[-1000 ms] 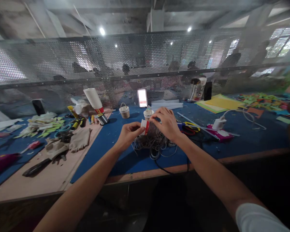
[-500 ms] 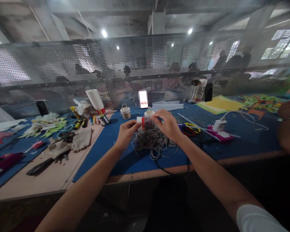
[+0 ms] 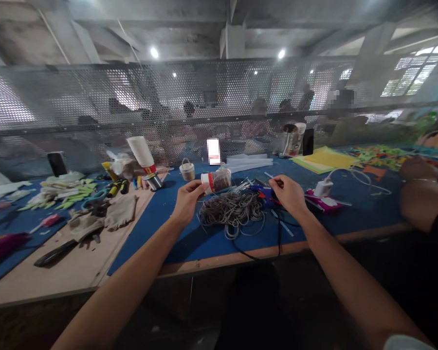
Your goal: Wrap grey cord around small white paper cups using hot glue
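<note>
At the bottom of the frame both bare forearms are seen running up from the lower corners; the right one is cut off at the lower right edge, where a scrap of white sleeve [image 3: 405, 342] shows. A dark cable [image 3: 257, 255] is draped over the near edge of the table [image 3: 76, 272] at lower centre, its lower end lost in shadow.

Just above the centre, a small paper cup [image 3: 216, 181] is held tilted on its side by the left hand [image 3: 187, 200], the fingers closed around its white rim end. The cup is partly wrapped in grey-brown cord, and a red band is seen on its wall; any print on it is too small to be read. Directly beneath it, a loose heap of grey cord [image 3: 232, 211] lies on the blue mat [image 3: 160, 218]. To the right of the heap, the right hand [image 3: 288, 194] is held apart from the cup with fingertips pinched together; whether a strand is caught between them cannot be told.

Further up and left, a stack of white cups [image 3: 141, 151] leans beside a small woven basket [image 3: 187, 171]; a red label on the stack is unreadable. Gloves [image 3: 105, 218] and green scraps [image 3: 63, 189] lie at middle left. A white charger [image 3: 323, 187] sits at the right, and another person's arm [image 3: 419, 194] enters from the right edge. Behind a perforated metal screen [image 3: 95, 107] across the upper half, figures are only dimly made out.
</note>
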`<action>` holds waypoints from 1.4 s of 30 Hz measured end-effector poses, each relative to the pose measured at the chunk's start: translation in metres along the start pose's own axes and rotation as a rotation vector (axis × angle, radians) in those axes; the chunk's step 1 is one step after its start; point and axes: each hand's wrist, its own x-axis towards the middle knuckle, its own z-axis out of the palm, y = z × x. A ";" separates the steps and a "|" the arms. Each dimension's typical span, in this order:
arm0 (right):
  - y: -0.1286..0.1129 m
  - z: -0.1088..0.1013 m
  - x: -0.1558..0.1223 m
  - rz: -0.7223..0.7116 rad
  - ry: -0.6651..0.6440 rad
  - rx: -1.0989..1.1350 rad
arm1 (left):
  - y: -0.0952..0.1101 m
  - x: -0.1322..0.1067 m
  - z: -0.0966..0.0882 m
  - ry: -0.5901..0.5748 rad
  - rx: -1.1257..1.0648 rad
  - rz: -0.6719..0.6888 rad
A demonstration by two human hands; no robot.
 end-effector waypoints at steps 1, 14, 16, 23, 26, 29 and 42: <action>0.003 -0.002 -0.002 0.031 -0.046 -0.051 | -0.001 0.000 0.000 0.004 0.008 0.008; -0.002 0.002 0.000 0.155 -0.473 -0.311 | -0.004 -0.001 -0.002 -0.018 0.105 0.041; -0.001 0.003 0.004 0.156 -0.487 -0.308 | -0.004 -0.001 -0.002 -0.010 0.112 0.040; 0.002 0.001 0.002 0.215 -0.314 -0.060 | -0.002 -0.002 -0.001 -0.007 0.128 0.042; -0.008 -0.002 -0.004 0.301 -0.263 0.466 | -0.003 -0.002 -0.001 -0.009 0.126 0.050; -0.025 -0.004 -0.012 0.355 -0.334 1.056 | -0.005 -0.002 -0.002 -0.018 0.126 0.063; -0.086 0.002 -0.011 0.019 -0.521 1.061 | 0.002 -0.007 0.002 0.039 0.292 0.137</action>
